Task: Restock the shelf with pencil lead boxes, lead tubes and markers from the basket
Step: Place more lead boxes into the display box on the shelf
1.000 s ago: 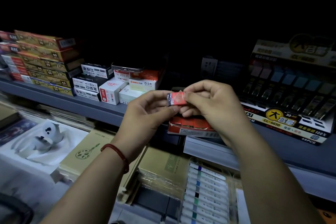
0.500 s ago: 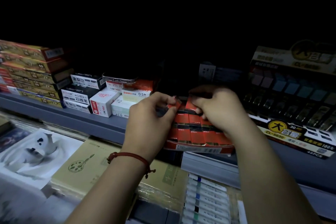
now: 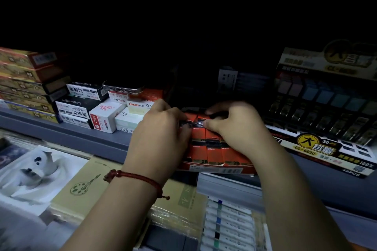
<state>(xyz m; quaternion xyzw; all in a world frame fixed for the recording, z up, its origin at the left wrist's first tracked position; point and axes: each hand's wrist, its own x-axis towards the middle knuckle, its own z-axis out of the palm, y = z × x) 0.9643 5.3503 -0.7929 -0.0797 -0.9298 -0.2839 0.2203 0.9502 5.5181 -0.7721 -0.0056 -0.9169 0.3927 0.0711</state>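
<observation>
Grey shelf (image 3: 77, 138) runs across; lighting is poor. On its right sits a big black-and-yellow lead tube display (image 3: 318, 146) marked CL-6630, on its left stacked yellow boxes (image 3: 24, 79). Markers (image 3: 228, 224) lie in a row below the shelf. In the centre a red tray (image 3: 216, 167) sits at the shelf's front edge with rows of red-and-black lead boxes (image 3: 214, 155) in it. Left hand (image 3: 161, 130) and right hand (image 3: 234, 122) are both over the tray's back row, fingers curled. They pinch what looks like one small box (image 3: 196, 118) between them, touching its neighbours. Red cord bracelet (image 3: 140, 179) is on the left wrist.
</observation>
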